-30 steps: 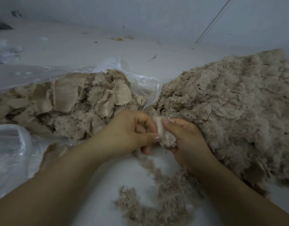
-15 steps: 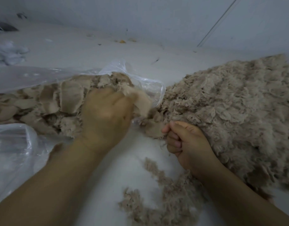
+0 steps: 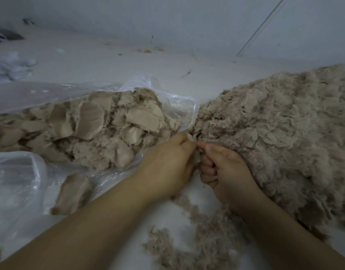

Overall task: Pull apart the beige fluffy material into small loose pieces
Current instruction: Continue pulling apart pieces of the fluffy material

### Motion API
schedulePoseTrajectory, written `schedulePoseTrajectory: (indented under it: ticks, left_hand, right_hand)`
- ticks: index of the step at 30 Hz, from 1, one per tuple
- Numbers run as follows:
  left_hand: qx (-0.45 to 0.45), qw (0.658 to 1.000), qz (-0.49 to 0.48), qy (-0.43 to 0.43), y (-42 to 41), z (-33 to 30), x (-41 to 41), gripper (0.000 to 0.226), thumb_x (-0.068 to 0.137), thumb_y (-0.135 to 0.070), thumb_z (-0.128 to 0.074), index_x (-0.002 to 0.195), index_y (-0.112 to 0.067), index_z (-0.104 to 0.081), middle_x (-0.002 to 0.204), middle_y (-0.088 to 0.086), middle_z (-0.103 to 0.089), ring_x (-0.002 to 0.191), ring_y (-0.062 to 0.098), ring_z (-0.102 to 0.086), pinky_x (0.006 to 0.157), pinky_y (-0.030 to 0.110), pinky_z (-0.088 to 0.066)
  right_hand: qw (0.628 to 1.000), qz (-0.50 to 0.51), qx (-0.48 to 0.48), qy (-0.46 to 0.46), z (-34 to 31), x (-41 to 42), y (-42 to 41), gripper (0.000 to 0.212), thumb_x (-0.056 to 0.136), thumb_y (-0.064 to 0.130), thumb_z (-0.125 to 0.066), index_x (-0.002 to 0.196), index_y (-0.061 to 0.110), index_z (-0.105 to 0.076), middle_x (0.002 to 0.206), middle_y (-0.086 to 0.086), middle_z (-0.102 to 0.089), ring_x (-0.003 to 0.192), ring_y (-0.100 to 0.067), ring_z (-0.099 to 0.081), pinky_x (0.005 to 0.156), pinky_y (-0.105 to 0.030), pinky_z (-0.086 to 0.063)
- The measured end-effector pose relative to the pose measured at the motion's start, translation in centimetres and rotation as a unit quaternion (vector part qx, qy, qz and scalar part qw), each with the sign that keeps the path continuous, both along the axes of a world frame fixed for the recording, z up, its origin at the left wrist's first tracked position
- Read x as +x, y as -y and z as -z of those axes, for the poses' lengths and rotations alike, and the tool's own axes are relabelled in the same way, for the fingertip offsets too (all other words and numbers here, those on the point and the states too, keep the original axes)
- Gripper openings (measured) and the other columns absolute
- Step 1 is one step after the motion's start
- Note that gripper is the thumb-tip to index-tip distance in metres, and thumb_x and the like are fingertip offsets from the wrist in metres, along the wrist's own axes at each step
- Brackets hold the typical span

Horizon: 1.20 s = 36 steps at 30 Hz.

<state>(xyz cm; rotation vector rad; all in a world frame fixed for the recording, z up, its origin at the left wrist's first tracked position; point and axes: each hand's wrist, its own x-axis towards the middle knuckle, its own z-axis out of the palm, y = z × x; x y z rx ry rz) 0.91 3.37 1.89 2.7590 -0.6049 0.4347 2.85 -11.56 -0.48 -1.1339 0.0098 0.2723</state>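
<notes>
From the head view, our left hand (image 3: 165, 164) and right hand (image 3: 226, 172) meet, fingers curled, pinching a small beige fluffy tuft (image 3: 195, 152) between them. Dense beige fibre pads (image 3: 93, 125) lie in the clear plastic bag (image 3: 167, 98) at left; the loose shredded beige pile (image 3: 280, 129) spreads right on the white surface (image 3: 113, 63).

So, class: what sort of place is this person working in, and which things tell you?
Probably a bare workroom floor used for hand-sorting fibre. A torn plastic bag spills compressed beige wads, a loose fluffed pile lies right, and plain pale walls meet a littered floor.
</notes>
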Motion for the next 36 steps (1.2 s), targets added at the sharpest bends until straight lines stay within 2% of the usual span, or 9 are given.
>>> schedulePoseTrajectory:
  ticks: [4,7,12,15,18,25,28,31,36]
  left_hand:
    - [0.073,0.997,0.013,-0.009,-0.1,1.2,0.9,0.016,0.096,-0.024,-0.048,0.101,-0.021,-0.063,0.105,-0.004,-0.054,0.086,0.021,-0.059,0.061,0.035,-0.045]
    - [-0.115,0.992,0.047,-0.008,-0.2,1.3,0.6,0.010,0.093,-0.012,-0.052,0.085,-0.015,-0.058,0.078,-0.004,-0.056,0.070,0.014,-0.055,0.060,0.034,-0.044]
    - [-0.370,0.927,-0.018,0.059,-0.5,0.4,-0.1,0.010,0.093,-0.015,-0.053,0.083,-0.014,-0.054,0.059,-0.010,-0.047,0.054,0.004,-0.046,0.050,0.011,-0.031]
    - [-0.322,0.943,-0.056,0.062,-0.4,0.6,-0.1,0.011,0.091,-0.011,-0.061,0.083,-0.016,-0.057,0.062,-0.009,-0.053,0.060,0.007,-0.052,0.052,0.017,-0.038]
    - [-0.323,0.941,-0.063,0.075,-0.2,0.8,-0.1,0.008,0.089,-0.007,-0.063,0.087,-0.014,-0.060,0.069,-0.010,-0.056,0.065,0.005,-0.052,0.055,0.016,-0.041]
    - [-0.409,0.905,0.001,0.115,-0.2,0.6,-0.1,0.023,0.088,-0.002,-0.054,0.093,-0.024,-0.058,0.104,-0.005,-0.067,0.097,0.007,-0.064,0.080,0.027,-0.054]
    - [-0.440,0.895,0.028,0.070,0.0,0.7,-0.1,0.029,0.088,-0.007,-0.052,0.091,-0.035,-0.054,0.110,-0.006,-0.068,0.102,0.011,-0.065,0.083,0.037,-0.055]
    - [-0.444,0.893,0.067,0.032,0.3,1.1,-0.2,0.016,0.088,-0.001,-0.052,0.092,-0.016,-0.058,0.113,-0.003,-0.068,0.108,0.012,-0.064,0.086,0.042,-0.055]
    - [-0.366,0.923,0.103,0.064,0.3,1.3,-0.4,0.009,0.084,0.007,-0.055,0.085,-0.001,-0.059,0.106,-0.002,-0.068,0.101,0.004,-0.063,0.081,0.020,-0.052]
  right_hand:
    - [1.000,0.011,-0.010,-0.020,-0.2,0.0,0.0,0.022,0.103,0.011,-0.040,0.112,0.003,-0.058,0.052,0.003,-0.034,0.040,-0.004,-0.026,0.034,-0.015,-0.023]
    - [1.000,0.007,-0.010,-0.028,-0.3,0.1,0.0,0.028,0.103,0.011,-0.040,0.119,-0.008,-0.053,0.053,0.002,-0.031,0.039,-0.004,-0.025,0.035,-0.014,-0.022]
    - [1.000,0.000,-0.012,-0.015,0.0,0.1,0.2,0.033,0.102,0.011,-0.044,0.118,-0.018,-0.046,0.056,0.002,-0.030,0.041,-0.005,-0.024,0.035,-0.015,-0.022]
    - [0.999,-0.015,-0.024,0.018,0.0,-0.2,0.3,0.015,0.098,0.012,-0.052,0.088,0.006,-0.061,0.052,0.005,-0.034,0.039,-0.004,-0.025,0.034,-0.015,-0.023]
    - [0.999,-0.031,-0.013,0.037,-0.1,-0.3,0.3,0.024,0.089,0.019,-0.065,0.067,0.018,-0.056,0.052,0.004,-0.033,0.038,-0.003,-0.025,0.034,-0.014,-0.023]
    - [0.996,-0.028,-0.055,0.061,0.2,-0.3,0.4,0.023,0.083,0.019,-0.070,0.063,0.013,-0.062,0.044,0.006,-0.032,0.035,-0.004,-0.023,0.036,-0.014,-0.024]
    - [0.996,-0.055,-0.056,0.048,-0.2,-0.3,0.3,0.032,0.081,0.041,-0.070,0.068,0.013,-0.075,0.049,0.004,-0.030,0.038,-0.005,-0.022,0.036,-0.014,-0.022]
    - [0.998,-0.065,-0.024,0.007,-0.5,-0.1,0.2,0.043,0.079,0.059,-0.062,0.058,0.023,-0.068,0.055,0.002,-0.029,0.040,-0.006,-0.021,0.036,-0.014,-0.022]
    - [0.999,-0.028,-0.005,0.018,-0.1,-0.2,0.2,0.044,0.096,0.025,-0.051,0.054,0.019,-0.059,0.048,0.004,-0.035,0.037,-0.005,-0.023,0.035,-0.014,-0.023]
